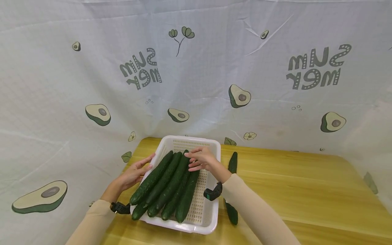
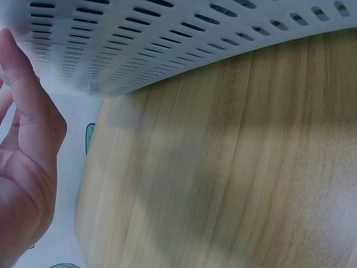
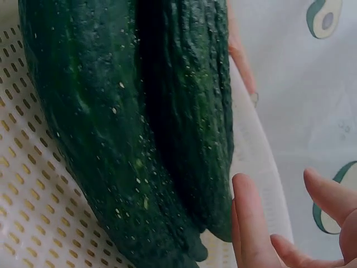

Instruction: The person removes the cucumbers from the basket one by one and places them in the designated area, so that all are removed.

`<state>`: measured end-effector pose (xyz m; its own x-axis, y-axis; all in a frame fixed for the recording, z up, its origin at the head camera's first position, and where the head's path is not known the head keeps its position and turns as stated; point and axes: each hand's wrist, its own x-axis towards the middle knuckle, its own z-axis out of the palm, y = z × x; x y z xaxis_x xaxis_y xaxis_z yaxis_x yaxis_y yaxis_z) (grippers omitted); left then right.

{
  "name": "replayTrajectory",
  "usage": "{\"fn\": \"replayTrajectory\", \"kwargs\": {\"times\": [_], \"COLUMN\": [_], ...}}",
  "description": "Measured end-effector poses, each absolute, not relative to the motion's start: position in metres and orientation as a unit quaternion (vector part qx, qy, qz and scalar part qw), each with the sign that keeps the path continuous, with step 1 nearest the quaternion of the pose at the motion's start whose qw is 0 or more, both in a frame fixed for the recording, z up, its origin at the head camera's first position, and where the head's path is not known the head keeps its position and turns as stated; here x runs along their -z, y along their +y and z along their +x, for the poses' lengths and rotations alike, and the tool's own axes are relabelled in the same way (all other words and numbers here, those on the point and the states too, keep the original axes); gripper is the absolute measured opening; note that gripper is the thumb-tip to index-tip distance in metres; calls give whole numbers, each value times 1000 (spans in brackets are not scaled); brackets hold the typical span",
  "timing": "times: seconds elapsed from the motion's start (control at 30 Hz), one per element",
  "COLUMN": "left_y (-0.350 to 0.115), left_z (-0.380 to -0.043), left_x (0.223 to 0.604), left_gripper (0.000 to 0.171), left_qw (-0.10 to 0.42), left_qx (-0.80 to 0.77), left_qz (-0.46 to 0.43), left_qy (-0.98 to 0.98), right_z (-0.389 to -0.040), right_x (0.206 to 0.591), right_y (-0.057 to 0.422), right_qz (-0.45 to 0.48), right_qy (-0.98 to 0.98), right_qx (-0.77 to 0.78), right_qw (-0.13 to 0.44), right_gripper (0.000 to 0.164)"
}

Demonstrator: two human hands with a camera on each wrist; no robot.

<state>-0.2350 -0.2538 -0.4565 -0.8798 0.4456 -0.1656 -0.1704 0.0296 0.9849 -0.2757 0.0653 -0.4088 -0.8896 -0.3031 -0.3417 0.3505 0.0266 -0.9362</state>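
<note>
A white slotted plastic basket [image 1: 199, 207] holds several long dark green cucumbers [image 1: 166, 182], lying side by side and partly stacked toward its left. My left hand [image 1: 131, 175] is at the basket's left side, fingers extended against the outer wall; the left wrist view shows that hand [image 2: 28, 145] beside the slotted wall. Over the far ends of the cucumbers hovers my right hand [image 1: 204, 159], its fingers spread and slightly bent, with nothing held. In the right wrist view its fingertips [image 3: 245, 195] are close by a cucumber's end [image 3: 195, 123]; contact is unclear.
A single cucumber [image 1: 232, 165] lies on the wooden table [image 1: 284, 190] to the right of the basket, partly behind my right forearm. A white curtain [image 1: 208, 78] printed with avocados hangs behind the table and along its sides.
</note>
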Motion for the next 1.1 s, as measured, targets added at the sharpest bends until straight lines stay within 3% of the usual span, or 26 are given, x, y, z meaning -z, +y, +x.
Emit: {"fn": "replayTrajectory", "kwargs": {"times": [1.1], "left_y": [-254], "left_z": [-236], "left_x": [456], "left_gripper": [62], "left_qw": [229], "left_qx": [-693], "left_qz": [101], "left_qy": [676], "right_z": [-269], "right_x": [434], "right_y": [39], "right_qz": [41], "right_qy": [704], "right_qx": [666], "right_qw": [244], "right_gripper": [66]}}
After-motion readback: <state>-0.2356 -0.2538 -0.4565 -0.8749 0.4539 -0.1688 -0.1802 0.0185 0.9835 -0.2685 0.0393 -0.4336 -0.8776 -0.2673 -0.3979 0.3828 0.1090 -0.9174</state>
